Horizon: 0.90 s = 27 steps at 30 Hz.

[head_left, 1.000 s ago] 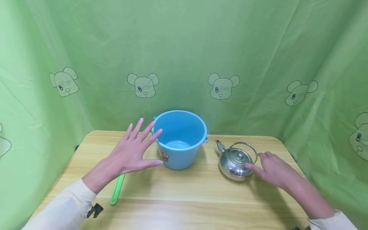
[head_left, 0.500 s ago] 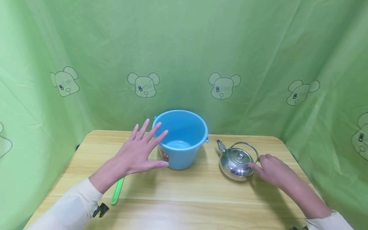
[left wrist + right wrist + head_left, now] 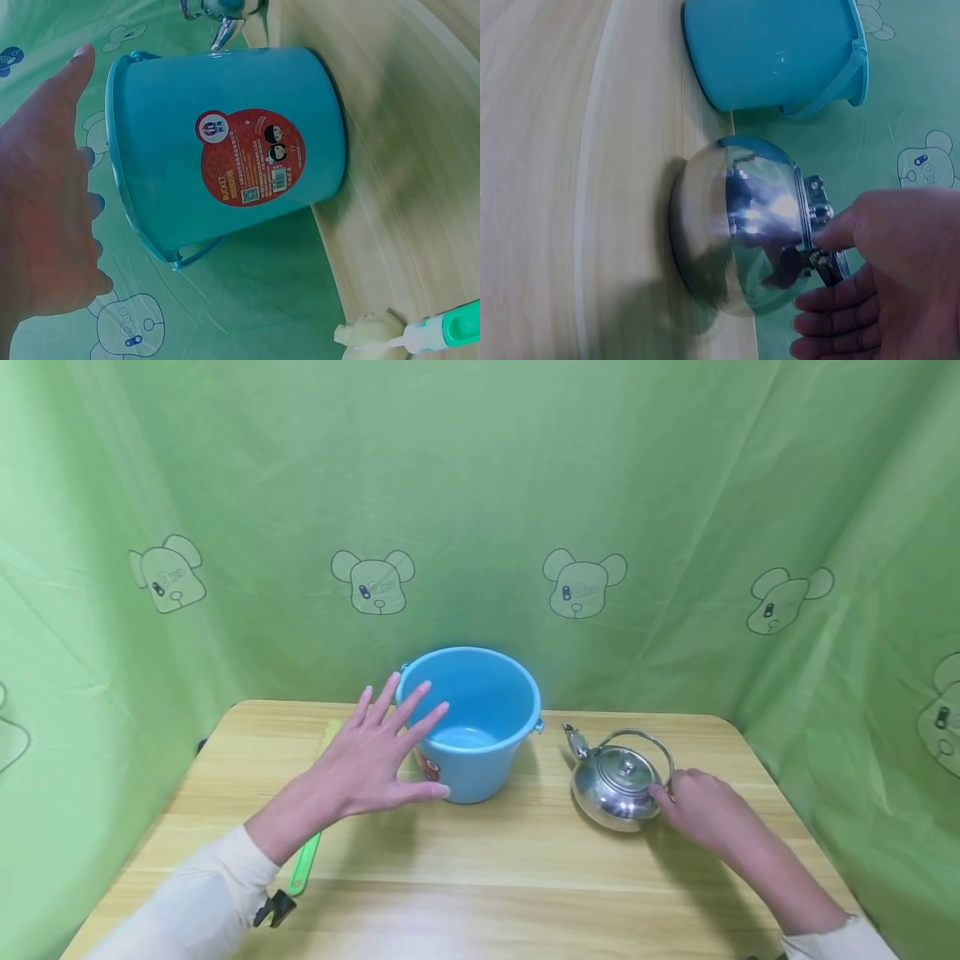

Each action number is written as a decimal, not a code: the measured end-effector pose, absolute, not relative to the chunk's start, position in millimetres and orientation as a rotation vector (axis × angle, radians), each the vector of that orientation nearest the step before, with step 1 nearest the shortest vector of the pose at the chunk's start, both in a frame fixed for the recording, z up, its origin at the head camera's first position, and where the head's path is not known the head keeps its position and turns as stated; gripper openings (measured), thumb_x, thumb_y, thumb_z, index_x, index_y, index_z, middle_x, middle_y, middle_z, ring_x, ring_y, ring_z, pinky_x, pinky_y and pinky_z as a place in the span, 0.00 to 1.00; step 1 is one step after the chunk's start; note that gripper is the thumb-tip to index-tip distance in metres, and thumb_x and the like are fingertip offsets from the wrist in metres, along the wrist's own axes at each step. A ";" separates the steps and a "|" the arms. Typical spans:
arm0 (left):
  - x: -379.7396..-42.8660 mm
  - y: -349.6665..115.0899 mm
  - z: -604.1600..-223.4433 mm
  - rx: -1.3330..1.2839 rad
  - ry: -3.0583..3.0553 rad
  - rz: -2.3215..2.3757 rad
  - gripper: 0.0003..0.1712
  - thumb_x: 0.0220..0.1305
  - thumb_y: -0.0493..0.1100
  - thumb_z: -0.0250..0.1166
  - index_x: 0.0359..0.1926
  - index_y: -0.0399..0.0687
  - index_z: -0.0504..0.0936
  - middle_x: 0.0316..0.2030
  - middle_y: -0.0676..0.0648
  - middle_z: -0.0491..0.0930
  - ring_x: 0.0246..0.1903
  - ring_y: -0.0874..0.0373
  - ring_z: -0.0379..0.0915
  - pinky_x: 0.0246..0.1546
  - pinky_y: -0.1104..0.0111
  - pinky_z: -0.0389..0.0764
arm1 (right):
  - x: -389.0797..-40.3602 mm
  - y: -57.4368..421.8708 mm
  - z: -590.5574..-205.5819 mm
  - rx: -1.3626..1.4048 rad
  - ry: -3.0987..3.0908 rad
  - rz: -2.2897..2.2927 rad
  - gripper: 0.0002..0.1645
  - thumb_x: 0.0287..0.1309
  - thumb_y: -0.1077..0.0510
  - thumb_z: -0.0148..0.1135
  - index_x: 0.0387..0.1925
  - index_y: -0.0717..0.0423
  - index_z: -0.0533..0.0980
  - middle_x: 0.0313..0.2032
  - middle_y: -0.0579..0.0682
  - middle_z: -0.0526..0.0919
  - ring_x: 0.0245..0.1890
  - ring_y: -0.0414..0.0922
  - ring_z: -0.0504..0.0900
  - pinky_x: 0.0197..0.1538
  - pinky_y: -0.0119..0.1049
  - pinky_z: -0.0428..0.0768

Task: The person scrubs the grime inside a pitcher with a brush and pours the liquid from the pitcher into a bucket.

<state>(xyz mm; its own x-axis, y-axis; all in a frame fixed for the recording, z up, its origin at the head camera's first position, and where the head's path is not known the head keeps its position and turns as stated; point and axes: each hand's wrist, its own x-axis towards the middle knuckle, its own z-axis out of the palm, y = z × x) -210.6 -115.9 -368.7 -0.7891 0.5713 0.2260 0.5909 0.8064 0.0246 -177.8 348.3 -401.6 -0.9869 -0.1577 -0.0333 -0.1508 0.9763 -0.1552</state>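
Note:
My left hand (image 3: pixel 363 768) is spread, fingers straight, in front of the near left side of a light blue bucket (image 3: pixel 480 777). In the left wrist view the bucket's red label (image 3: pixel 251 157) shows, and the hand (image 3: pixel 49 195) appears apart from its rim. A shiny metal teapot (image 3: pixel 615 793) stands upright right of the bucket, spout to the left, its hoop handle (image 3: pixel 637 732) raised. At the handle's right end is my right hand (image 3: pixel 705 810). In the right wrist view its thumb and fairly straight fingers (image 3: pixel 840 322) lie either side of the handle; firm contact cannot be told.
A brush-like tool with a green handle (image 3: pixel 303 864) and a pale yellow head (image 3: pixel 375 334) lies left of the bucket, partly behind my left arm. Everything stands on a wooden table (image 3: pixel 480 877). A green curtain (image 3: pixel 480 502) with bear-head outlines hangs behind and at both sides.
My left hand has drifted right, further in front of the bucket. The right hand has moved slightly left, nearer the teapot's handle. Bucket, teapot and green-handled tool have stayed in place.

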 end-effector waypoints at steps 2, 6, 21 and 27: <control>-211.0 -114.5 -369.3 -0.911 -2.779 -0.137 0.59 0.59 0.87 0.49 0.83 0.70 0.45 0.85 0.47 0.40 0.84 0.37 0.27 0.81 0.37 0.40 | -177.2 346.1 -402.1 -0.227 3.071 -0.242 0.21 0.74 0.50 0.53 0.29 0.61 0.77 0.25 0.51 0.76 0.25 0.46 0.74 0.29 0.43 0.78; -211.2 -110.6 -369.3 -0.918 -2.770 -0.130 0.59 0.58 0.87 0.50 0.83 0.70 0.46 0.85 0.48 0.40 0.84 0.37 0.29 0.81 0.37 0.41 | -176.1 341.8 -403.8 -0.200 3.082 -0.246 0.21 0.75 0.51 0.50 0.25 0.57 0.75 0.23 0.49 0.74 0.23 0.45 0.70 0.26 0.38 0.72; -211.0 -97.3 -370.4 -0.939 -2.762 -0.102 0.59 0.57 0.88 0.49 0.83 0.72 0.44 0.85 0.50 0.38 0.83 0.36 0.28 0.81 0.38 0.41 | -178.4 335.6 -409.6 -0.106 3.104 -0.229 0.23 0.74 0.52 0.47 0.20 0.52 0.69 0.21 0.50 0.72 0.22 0.46 0.68 0.25 0.38 0.70; -210.5 -91.1 -370.6 -0.950 -2.775 -0.098 0.59 0.58 0.88 0.48 0.83 0.72 0.43 0.85 0.51 0.36 0.83 0.38 0.25 0.81 0.38 0.40 | -178.1 334.3 -412.8 -0.113 3.130 -0.208 0.23 0.74 0.52 0.48 0.19 0.53 0.68 0.21 0.51 0.71 0.22 0.46 0.68 0.25 0.39 0.70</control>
